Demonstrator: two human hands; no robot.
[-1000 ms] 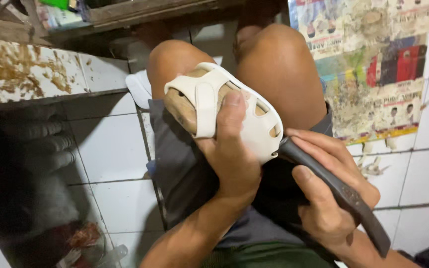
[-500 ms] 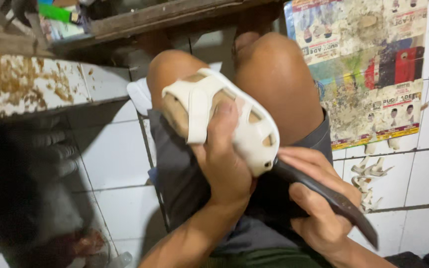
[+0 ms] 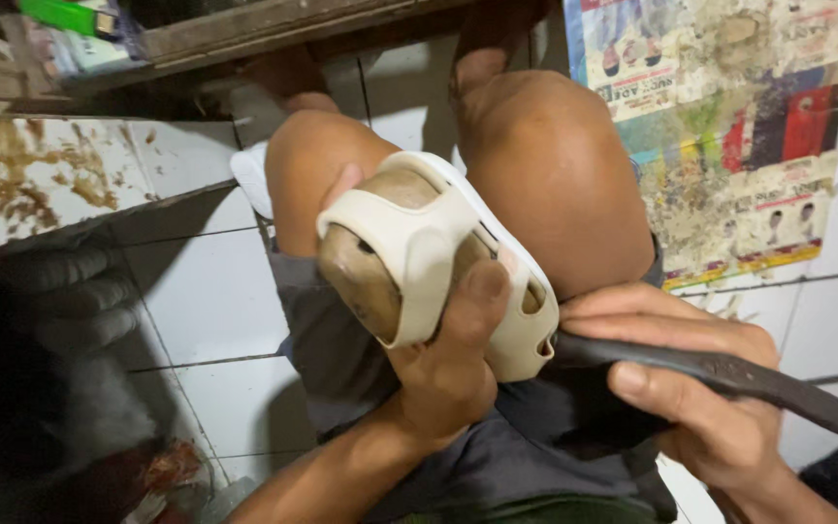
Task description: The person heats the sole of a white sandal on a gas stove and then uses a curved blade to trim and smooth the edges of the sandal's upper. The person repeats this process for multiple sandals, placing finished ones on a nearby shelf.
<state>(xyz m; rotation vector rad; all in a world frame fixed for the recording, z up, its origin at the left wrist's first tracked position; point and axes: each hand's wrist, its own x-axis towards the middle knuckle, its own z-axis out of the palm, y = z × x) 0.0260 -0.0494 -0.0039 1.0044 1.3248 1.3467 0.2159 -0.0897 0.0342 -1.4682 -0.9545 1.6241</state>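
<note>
Fingers (image 3: 485, 291) of the left hand (image 3: 443, 374) are clenched around a cream sandal (image 3: 438, 257), the thumb pressed flat over its broad front strap and the other fingers wrapped under the sole out of sight. The sandal sits on a brown shoe form (image 3: 361, 277) that fills it, and the hand holds it tilted on its side above the person's lap, just in front of the two bare knees (image 3: 545, 165). The right hand (image 3: 700, 388) is closed on a long dark strip (image 3: 729, 374), the kind of tool or strap cannot be told. The near end of the strip touches the heel end of the sandal, and the other end runs off to the right edge. Grey shorts (image 3: 341, 340) cover the thighs below. White floor tiles (image 3: 215, 291) lie underneath, a stained sheet of printed paper (image 3: 729, 126) lies to the right of the knees, and a dirty low wooden shelf (image 3: 244, 39) crosses the top.
</note>
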